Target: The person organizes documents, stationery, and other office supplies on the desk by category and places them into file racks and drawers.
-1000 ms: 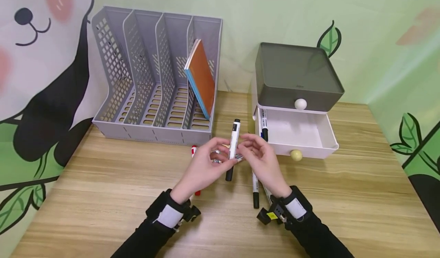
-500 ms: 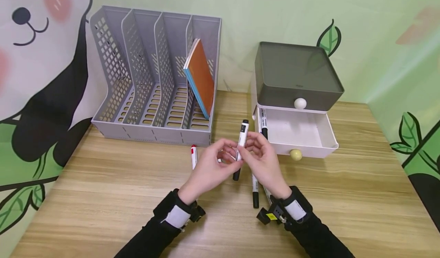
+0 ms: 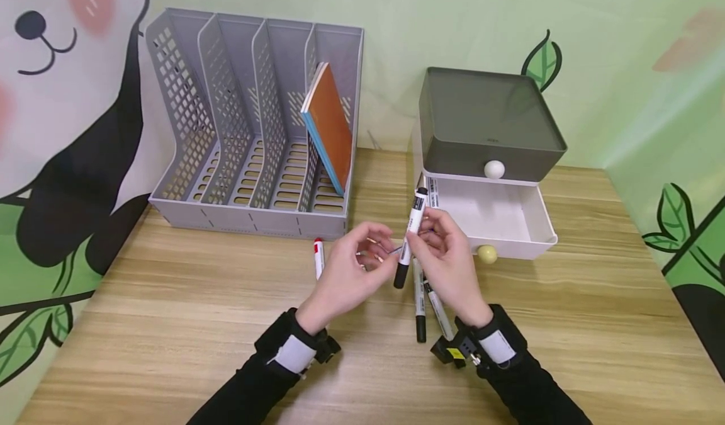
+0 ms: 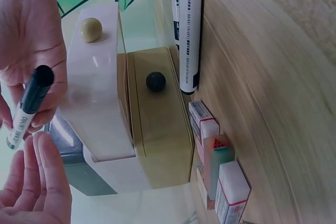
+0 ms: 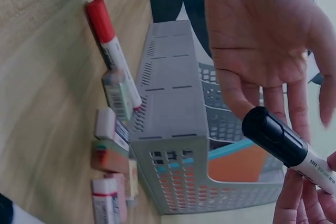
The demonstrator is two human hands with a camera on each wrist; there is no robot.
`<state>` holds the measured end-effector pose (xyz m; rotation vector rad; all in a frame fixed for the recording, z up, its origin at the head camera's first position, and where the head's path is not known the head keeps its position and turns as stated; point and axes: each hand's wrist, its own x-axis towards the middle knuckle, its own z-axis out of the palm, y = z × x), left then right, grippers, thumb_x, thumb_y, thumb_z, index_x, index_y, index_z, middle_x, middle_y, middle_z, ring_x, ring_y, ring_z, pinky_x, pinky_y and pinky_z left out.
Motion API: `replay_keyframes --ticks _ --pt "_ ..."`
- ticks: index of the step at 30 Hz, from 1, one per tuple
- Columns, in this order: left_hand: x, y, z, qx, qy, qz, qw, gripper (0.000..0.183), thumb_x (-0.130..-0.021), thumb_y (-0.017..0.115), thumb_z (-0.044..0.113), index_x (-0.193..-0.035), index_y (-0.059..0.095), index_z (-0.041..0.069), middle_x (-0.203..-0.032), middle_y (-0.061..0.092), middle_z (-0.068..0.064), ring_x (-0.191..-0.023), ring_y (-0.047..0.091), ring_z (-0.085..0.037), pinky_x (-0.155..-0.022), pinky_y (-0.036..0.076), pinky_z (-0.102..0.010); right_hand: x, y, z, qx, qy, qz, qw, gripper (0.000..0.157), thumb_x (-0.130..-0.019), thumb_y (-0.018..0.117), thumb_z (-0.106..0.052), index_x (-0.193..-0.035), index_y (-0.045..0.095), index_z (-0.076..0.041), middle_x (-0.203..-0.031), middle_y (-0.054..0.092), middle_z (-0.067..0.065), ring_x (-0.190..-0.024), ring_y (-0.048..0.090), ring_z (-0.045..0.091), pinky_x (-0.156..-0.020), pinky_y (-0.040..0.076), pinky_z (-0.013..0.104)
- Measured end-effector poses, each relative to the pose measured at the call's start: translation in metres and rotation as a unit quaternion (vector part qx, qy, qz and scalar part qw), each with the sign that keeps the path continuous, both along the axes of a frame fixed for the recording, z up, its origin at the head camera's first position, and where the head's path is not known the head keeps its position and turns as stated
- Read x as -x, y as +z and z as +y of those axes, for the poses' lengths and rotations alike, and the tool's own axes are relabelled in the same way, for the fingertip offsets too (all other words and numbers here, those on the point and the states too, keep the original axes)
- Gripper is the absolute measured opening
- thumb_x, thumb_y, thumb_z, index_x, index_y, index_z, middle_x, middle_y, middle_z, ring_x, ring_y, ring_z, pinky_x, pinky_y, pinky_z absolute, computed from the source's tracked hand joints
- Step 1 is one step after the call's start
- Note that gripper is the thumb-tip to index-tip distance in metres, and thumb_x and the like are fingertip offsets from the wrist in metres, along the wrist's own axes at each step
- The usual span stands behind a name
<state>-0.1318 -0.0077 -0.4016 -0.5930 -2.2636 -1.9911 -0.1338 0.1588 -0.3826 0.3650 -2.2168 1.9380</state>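
My right hand [image 3: 450, 255] pinches a white marker [image 3: 416, 217] with black ends, tilted, above the table in front of the drawer unit. To its left is my left hand [image 3: 354, 261], palm toward the marker and fingers loosely bent. In the right wrist view, the fingers of the left hand [image 4: 39, 182] stretch behind the marker, and the thumb stands apart from it. Whether a left fingertip touches the marker cannot be told. Two more black-ended markers lie below the right hand, one nearer the middle [image 3: 420, 302] and one beside it [image 3: 439, 311].
The drawer unit [image 3: 493, 110] has its white drawer [image 3: 504, 249] pulled out, with a marker [image 3: 433, 192] at its left side. A grey file rack [image 3: 249, 217] holds orange and blue booklets [image 3: 331, 129]. A red-capped marker [image 3: 319, 258] and several erasers [image 5: 107, 129] lie on the table.
The marker has moved right and tilted further, from the left hand's fingers into the right hand's pinch. The left hand has shifted slightly right and its fingers have loosened.
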Motion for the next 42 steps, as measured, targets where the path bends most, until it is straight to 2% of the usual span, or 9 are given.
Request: replay_keyframes --ticks 8,12,16,20,23,29,31,36,42 --pt "-0.006 0.029 0.006 -0.016 0.022 0.052 0.9983 0.020 -0.080 0.063 -0.005 -0.100 0.061 -0.003 -0.091 0.063 -0.017 -0.080 0.061 -0.025 -0.068 0.056 -0.037 0.005 0.016 0.016 0.028 -0.013 0.003 1.000 0.033 -0.089 0.053 0.007 -0.122 0.047 0.009 -0.094 0.054 0.011 -0.075 0.063 0.011 -0.066 0.055 0.021" --pt "0.002 0.023 0.011 -0.003 0.024 0.069 0.9973 0.021 -0.080 0.063 -0.003 -0.101 0.062 0.000 -0.095 0.063 -0.012 -0.086 0.062 -0.023 -0.072 0.056 -0.028 0.011 0.024 0.029 0.023 -0.010 -0.017 1.000 0.035 -0.092 0.052 0.003 -0.126 0.046 0.006 -0.095 0.054 0.011 -0.077 0.065 0.013 -0.067 0.056 0.023" --pt "0.014 0.013 0.015 0.050 0.018 0.100 0.9936 0.024 -0.081 0.064 0.003 -0.105 0.063 0.006 -0.103 0.062 -0.005 -0.095 0.059 -0.017 -0.075 0.054 -0.021 0.018 0.031 0.043 -0.009 -0.010 -0.035 0.999 0.037 -0.094 0.051 -0.002 -0.129 0.045 0.005 -0.094 0.054 0.010 -0.072 0.062 0.009 -0.064 0.055 0.021" --pt "0.020 0.012 0.019 0.107 0.011 0.143 0.9838 0.026 -0.083 0.064 0.007 -0.109 0.063 0.009 -0.109 0.061 -0.002 -0.101 0.055 -0.013 -0.075 0.054 -0.019 0.023 0.034 0.056 -0.066 -0.018 -0.042 0.997 0.037 -0.095 0.052 -0.008 -0.131 0.046 0.003 -0.093 0.055 0.011 -0.065 0.055 0.006 -0.060 0.051 0.017" --pt "0.024 0.012 0.023 0.151 0.011 0.172 0.9733 0.028 -0.083 0.065 0.010 -0.111 0.063 0.009 -0.114 0.061 -0.002 -0.097 0.058 -0.011 -0.071 0.053 -0.017 0.026 0.037 0.064 -0.095 -0.013 -0.056 0.994 0.039 -0.096 0.052 -0.012 -0.132 0.046 0.000 -0.094 0.056 0.013 -0.065 0.055 0.007 -0.059 0.049 0.017" --pt "0.032 0.009 0.032 0.251 0.001 0.223 0.9418 0.029 -0.086 0.064 0.017 -0.114 0.064 0.011 -0.122 0.059 -0.003 -0.107 0.057 -0.013 -0.085 0.050 -0.024 0.033 0.039 0.077 -0.103 0.022 -0.096 0.990 0.039 -0.097 0.050 -0.013 -0.133 0.045 0.002 -0.089 0.058 0.010 -0.061 0.059 0.011 -0.052 0.047 0.018" --pt "0.033 0.008 0.034 0.270 -0.006 0.232 0.9346 0.027 -0.087 0.063 0.017 -0.113 0.065 0.011 -0.122 0.058 -0.005 -0.106 0.058 -0.015 -0.084 0.051 -0.026 0.035 0.040 0.081 -0.105 0.034 -0.104 0.989 0.038 -0.097 0.049 -0.012 -0.133 0.045 0.003 -0.089 0.059 0.011 -0.061 0.059 0.011 -0.053 0.049 0.019" --pt "0.034 0.006 0.036 0.295 -0.005 0.238 0.9253 0.020 -0.091 0.061 0.019 -0.109 0.067 0.014 -0.122 0.058 -0.004 -0.105 0.058 -0.015 -0.080 0.052 -0.027 0.039 0.042 0.087 -0.126 0.053 -0.123 0.983 0.039 -0.096 0.048 -0.008 -0.133 0.044 0.004 -0.098 0.054 0.023 -0.064 0.059 0.011 -0.059 0.053 0.021" --pt "0.036 0.005 0.037 0.304 -0.002 0.248 0.9198 0.018 -0.092 0.060 0.020 -0.107 0.068 0.016 -0.121 0.057 -0.004 -0.107 0.057 -0.014 -0.084 0.051 -0.029 0.041 0.044 0.093 -0.193 0.069 -0.132 0.970 0.041 -0.095 0.046 -0.004 -0.134 0.042 0.005 -0.103 0.053 0.027 -0.071 0.061 0.014 -0.064 0.054 0.023"
